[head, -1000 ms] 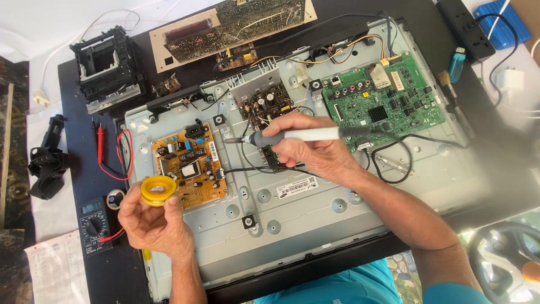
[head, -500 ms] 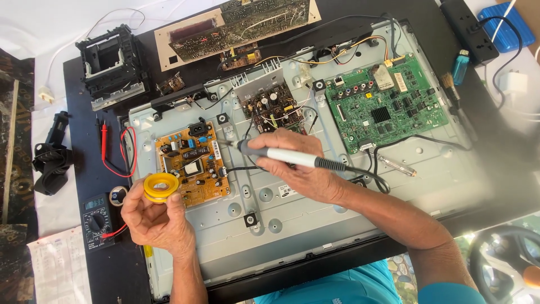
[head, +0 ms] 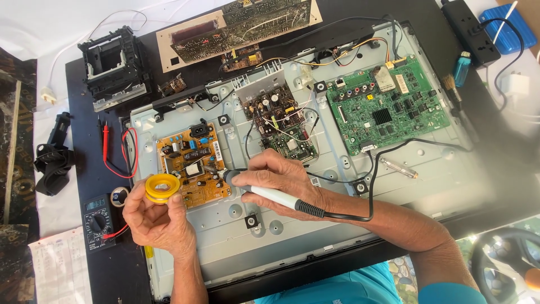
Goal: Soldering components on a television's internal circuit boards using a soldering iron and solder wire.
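Observation:
My left hand holds a round yellow spool at the lower left edge of an orange circuit board. My right hand grips a soldering iron with a white handle and black cord; its tip lies at the right edge of the orange board. Both hands are over the grey metal back panel of an opened flat screen. A brown board sits mid-panel and a green main board at the right.
A black multimeter with red and black probes lies left of the panel. A black plastic frame and a long circuit board sit at the back. A power strip and a blue box are at far right.
My right hand has carried the soldering iron left, from the brown middle board to the orange board's edge. My left hand with the yellow spool stayed nearly where it was.

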